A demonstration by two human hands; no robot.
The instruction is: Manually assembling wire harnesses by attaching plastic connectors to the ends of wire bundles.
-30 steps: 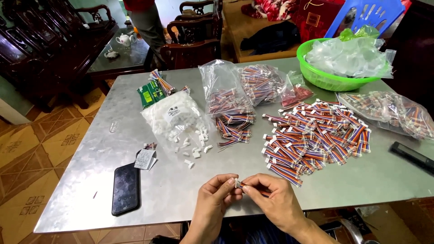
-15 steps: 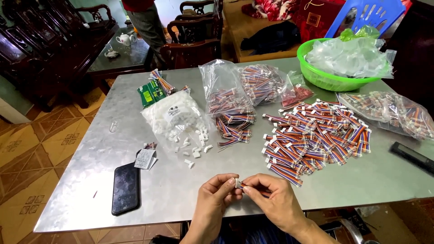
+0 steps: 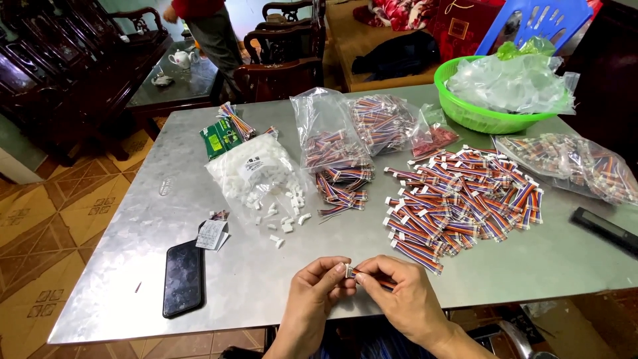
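Both hands, left hand (image 3: 318,292) and right hand (image 3: 399,299), are pinching a white plug (image 3: 349,270) on a striped wire (image 3: 380,282) at the table's (image 3: 133,266) near edge.

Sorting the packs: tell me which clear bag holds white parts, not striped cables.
The bag of white connectors, left of the cable bags beside the green packet; its white pieces spill toward the hands.

blk phone (image 3: 183,278) | grn basket (image 3: 465,114) w/ plastic bags (image 3: 512,83) | teapot (image 3: 177,58) | blue chair (image 3: 531,23)
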